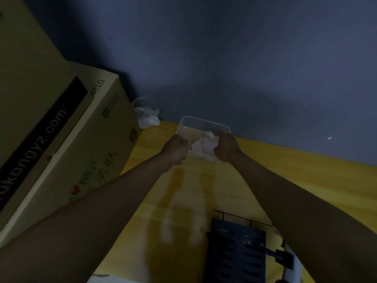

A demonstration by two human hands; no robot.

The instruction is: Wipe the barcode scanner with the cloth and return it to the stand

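A white cloth (pixel 203 145) lies bunched in a clear plastic container (pixel 204 124) at the far edge of the yellow table (pixel 285 170). My right hand (pixel 225 148) is closed on the cloth's right side. My left hand (pixel 176 149) is a fist against the container's left side, and whether it grips the rim or the cloth I cannot tell. A dark slotted stand (pixel 236 252) sits near me at the lower right, with a dark object (pixel 282 257) beside it under my right forearm. The scanner itself is not clearly visible.
Large cardboard boxes (pixel 51 129) fill the left side, close to my left forearm. A crumpled clear plastic bag (pixel 146 114) rests by the wall behind the boxes. A dark blue-grey wall (pixel 224 58) stands right behind the table. The room is dim.
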